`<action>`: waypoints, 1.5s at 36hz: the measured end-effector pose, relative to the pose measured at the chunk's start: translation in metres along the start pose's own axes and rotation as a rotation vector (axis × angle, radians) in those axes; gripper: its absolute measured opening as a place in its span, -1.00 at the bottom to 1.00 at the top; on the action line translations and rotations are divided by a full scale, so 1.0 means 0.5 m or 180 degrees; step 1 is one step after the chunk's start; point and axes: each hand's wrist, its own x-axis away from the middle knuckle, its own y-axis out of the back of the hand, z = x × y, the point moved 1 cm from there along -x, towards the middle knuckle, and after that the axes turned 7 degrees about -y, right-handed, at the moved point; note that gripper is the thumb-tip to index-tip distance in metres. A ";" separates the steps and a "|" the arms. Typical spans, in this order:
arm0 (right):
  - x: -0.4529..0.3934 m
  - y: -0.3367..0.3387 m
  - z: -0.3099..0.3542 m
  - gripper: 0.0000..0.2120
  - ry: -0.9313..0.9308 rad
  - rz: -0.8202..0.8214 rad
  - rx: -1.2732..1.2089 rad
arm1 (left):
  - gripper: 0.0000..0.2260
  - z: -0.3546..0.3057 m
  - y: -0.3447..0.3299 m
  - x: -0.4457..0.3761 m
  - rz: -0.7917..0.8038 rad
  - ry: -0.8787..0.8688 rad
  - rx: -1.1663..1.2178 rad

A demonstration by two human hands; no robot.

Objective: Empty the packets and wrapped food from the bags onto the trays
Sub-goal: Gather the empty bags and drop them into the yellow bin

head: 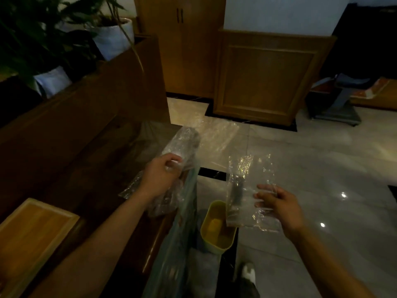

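Dimly, left hand gripping crinkled clear wrap, right hand pinching seemingly empty bag

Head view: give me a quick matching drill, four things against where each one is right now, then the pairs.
Things:
1. clear bag
2. crumpled plastic
3. yellow bin
4. wooden tray

Places:
A. on the dark table, lower left
B. held in the right hand, over the floor
C. on the floor beside the table's edge
D. gripped by the left hand at the table's edge

Pairs: 1-B, 2-D, 3-C, 4-A
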 end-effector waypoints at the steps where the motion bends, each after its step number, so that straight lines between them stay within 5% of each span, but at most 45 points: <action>1: -0.011 0.012 0.002 -0.81 0.0005 -0.0027 -0.0007 | -0.67 -0.013 -0.015 -0.008 0.0021 0.0009 0.0172; 13: -0.147 0.202 0.070 -0.82 0.0195 -0.0060 0.0022 | -0.75 -0.163 -0.223 -0.134 0.0125 0.0089 0.1150; 26: -0.263 0.322 0.099 -0.82 -0.0018 0.0202 0.0171 | -0.74 -0.128 -0.418 -0.126 -0.0023 0.1268 0.1602; 32: -0.308 0.326 0.044 -0.83 -0.0227 0.0262 0.0195 | -0.85 -0.081 -0.469 -0.088 -0.0008 0.1732 0.1706; 54: -0.410 0.270 -0.270 -0.82 -0.1461 0.0182 0.0560 | -0.72 0.182 -0.612 0.065 -0.0303 0.3061 0.1179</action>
